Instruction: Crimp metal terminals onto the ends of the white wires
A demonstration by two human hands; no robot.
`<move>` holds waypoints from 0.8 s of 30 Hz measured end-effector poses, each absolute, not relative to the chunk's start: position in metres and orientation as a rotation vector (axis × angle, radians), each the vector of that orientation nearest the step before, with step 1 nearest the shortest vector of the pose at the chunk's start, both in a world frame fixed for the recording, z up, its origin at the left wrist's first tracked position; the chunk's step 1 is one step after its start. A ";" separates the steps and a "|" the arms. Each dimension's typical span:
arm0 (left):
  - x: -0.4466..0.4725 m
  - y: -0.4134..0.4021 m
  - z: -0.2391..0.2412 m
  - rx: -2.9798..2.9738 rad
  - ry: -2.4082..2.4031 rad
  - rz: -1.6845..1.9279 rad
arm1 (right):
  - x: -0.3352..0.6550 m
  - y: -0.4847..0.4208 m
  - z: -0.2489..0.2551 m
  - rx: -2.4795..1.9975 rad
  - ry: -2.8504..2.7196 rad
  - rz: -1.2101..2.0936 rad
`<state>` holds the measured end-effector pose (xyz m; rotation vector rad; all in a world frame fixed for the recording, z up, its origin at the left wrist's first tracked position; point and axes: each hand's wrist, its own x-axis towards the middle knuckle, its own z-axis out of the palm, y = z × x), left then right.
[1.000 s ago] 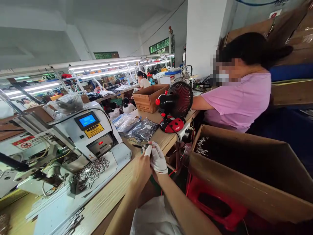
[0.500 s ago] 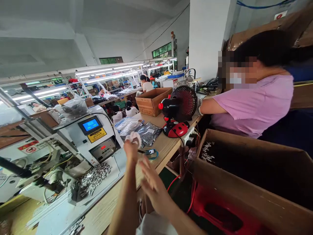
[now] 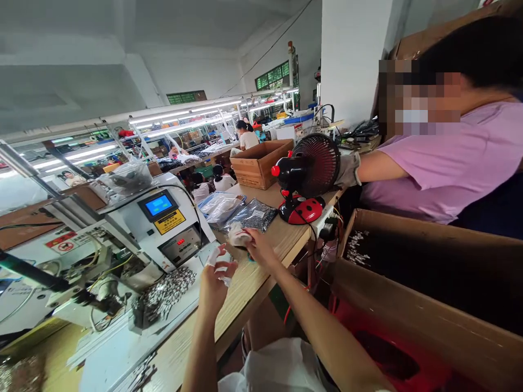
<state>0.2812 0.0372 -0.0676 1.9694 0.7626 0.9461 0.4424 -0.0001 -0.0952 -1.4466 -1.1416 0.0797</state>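
Note:
My left hand [image 3: 216, 280] is raised over the bench edge beside the machine. Its fingers are apart and half curled, with white wrapping on several of them and nothing in the grasp. Farther forward, my right hand [image 3: 261, 249] pinches a small white bundle [image 3: 237, 235] above the wooden bench; motion blur hides whether it is tape or cloth. Just behind the bundle lies a clear plastic bag of small dark parts [image 3: 258, 214]. To the left, a heap of small metal pieces [image 3: 174, 288] rests on the white machine's [image 3: 139, 239] plate.
A black and red fan [image 3: 310, 174] stands on the bench, with a cardboard box [image 3: 259, 166] behind it. At right, a large open carton [image 3: 408, 294] sits by a red stool [image 3: 368, 343]. A co-worker in a pink top [image 3: 457, 158] reaches behind the fan.
The white bundle was at my left hand and is now in my right. My right hand has moved forward and closed; my left has drawn back with fingers spread. The view has shifted slightly.

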 end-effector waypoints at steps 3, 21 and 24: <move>0.272 0.046 -0.076 1.799 0.835 1.136 | 0.425 -0.008 -0.084 -1.512 -1.217 0.043; 0.250 0.018 -0.092 0.834 0.510 0.820 | 0.320 -0.054 -0.097 -1.270 -1.441 0.390; 0.251 0.022 -0.093 0.865 0.573 0.879 | 0.323 -0.045 -0.099 -1.280 -1.424 0.410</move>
